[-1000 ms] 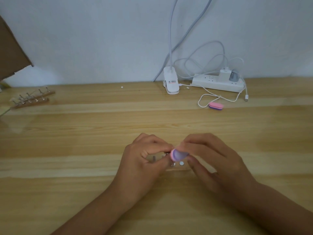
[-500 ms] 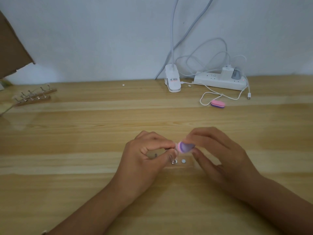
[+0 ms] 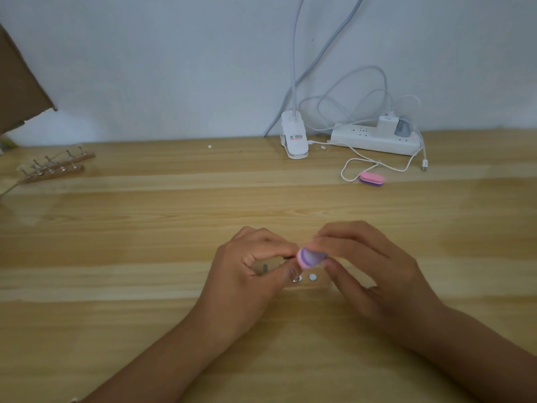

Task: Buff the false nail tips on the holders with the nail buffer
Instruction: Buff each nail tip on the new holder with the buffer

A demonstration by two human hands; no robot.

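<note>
Pinching the pink-and-purple nail buffer (image 3: 310, 258) in its fingertips, the right hand (image 3: 374, 274) pressed it toward the left hand (image 3: 250, 277), whose thumb and forefinger were closed on a small metal holder (image 3: 286, 258) just above the counter (image 3: 145, 228). A second buffer (image 3: 372, 179) lay near the power strip (image 3: 374, 141), well apart.

Pale wooden plank table (image 3: 145, 228) against a wall.
On it: white power strip (image 3: 374, 141), pink-and-purple oval buffer block (image 3: 372, 179), two wooden nail-holder strips (image 3: 52, 170).

Glossy wooden table (image 3: 145, 228), seemingly varnished
</note>
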